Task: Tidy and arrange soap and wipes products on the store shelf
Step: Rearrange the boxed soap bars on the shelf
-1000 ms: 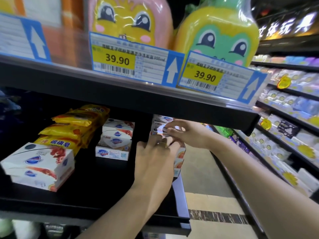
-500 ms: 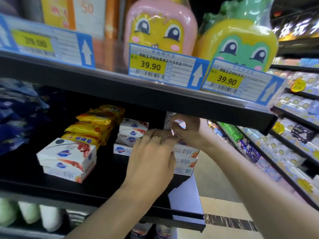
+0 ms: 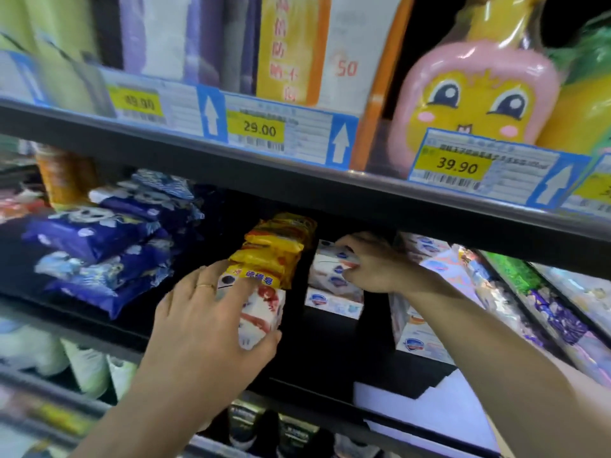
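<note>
White cardboard soap box [image 3: 261, 312] with red print sits at front of black shelf [image 3: 330, 361], long axis running front to back. Left hand [image 3: 211, 328] grips it, fingers curled over top, thumb under front corner. Glossy yellow soap packs [image 3: 274, 249] lie stacked just behind. Right hand [image 3: 373, 266] pinches top box of white soap stack [image 3: 334, 279]. Crinkled blue wipes packs [image 3: 109, 249] lie at left.
</note>
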`<action>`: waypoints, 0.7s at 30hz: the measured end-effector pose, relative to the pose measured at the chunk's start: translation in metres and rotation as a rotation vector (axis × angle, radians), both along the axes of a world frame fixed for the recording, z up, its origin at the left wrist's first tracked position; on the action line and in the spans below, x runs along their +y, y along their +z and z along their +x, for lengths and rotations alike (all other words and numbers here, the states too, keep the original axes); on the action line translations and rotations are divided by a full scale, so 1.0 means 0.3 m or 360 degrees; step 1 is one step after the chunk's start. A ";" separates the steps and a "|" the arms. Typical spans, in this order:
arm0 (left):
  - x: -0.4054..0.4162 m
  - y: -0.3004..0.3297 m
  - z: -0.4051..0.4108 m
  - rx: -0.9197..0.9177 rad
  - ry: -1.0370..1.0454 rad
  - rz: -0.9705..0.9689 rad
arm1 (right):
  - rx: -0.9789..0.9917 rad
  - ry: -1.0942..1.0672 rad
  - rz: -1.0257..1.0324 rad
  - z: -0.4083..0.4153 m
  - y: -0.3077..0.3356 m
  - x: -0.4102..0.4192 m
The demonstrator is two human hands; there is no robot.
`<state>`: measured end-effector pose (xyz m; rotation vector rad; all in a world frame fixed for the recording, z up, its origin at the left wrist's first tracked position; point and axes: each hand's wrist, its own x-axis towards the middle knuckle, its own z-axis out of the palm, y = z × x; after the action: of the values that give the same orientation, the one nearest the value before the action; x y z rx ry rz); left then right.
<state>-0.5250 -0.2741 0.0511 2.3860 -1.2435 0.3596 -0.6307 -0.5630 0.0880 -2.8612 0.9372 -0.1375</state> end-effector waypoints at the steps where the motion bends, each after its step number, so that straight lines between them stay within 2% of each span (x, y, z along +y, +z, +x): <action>1: 0.003 -0.016 0.008 0.0085 -0.0026 -0.0008 | 0.0035 -0.0019 0.0024 0.009 -0.003 -0.002; 6: -0.008 -0.083 0.037 0.0269 -0.0082 -0.0232 | 0.0032 -0.0089 0.0097 0.038 -0.019 -0.014; 13: -0.057 -0.124 0.013 0.0331 0.0030 -0.0304 | 0.0005 -0.0167 -0.0013 0.048 -0.026 -0.015; 18: -0.059 -0.099 -0.039 0.0346 0.0001 -0.0553 | -0.0258 0.0010 -0.0151 -0.022 0.029 0.006; 21: -0.083 -0.047 -0.110 0.0316 -0.0106 -0.0705 | -0.0359 -0.0048 -0.0097 -0.100 0.085 -0.006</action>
<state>-0.5581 -0.2990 0.0370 1.9470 -1.0259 0.3284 -0.6608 -0.5649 0.1134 -2.8094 0.9450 -0.4884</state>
